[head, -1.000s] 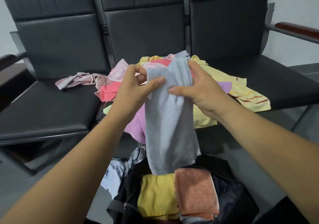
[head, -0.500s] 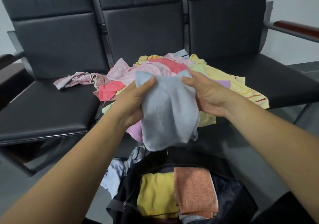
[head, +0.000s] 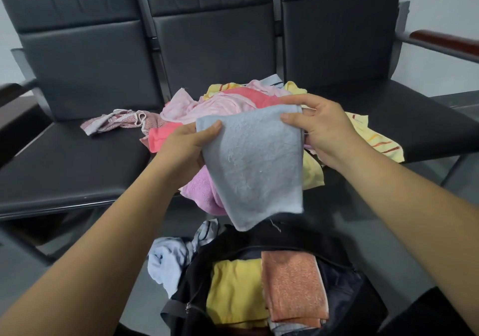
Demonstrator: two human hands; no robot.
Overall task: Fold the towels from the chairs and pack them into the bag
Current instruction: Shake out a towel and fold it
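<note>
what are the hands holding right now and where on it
Both hold the folded grey towel by its top edge: the left hand pinches the upper left corner, the right hand the upper right corner.

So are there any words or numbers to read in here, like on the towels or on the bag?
No words, numbers or signs can be read anywhere.
The blue-grey towel, pinched by the left hand and the right hand, is plain.
The striped yellow towel on the chair has only stripes, no letters.
The black bag shows no label.
</note>
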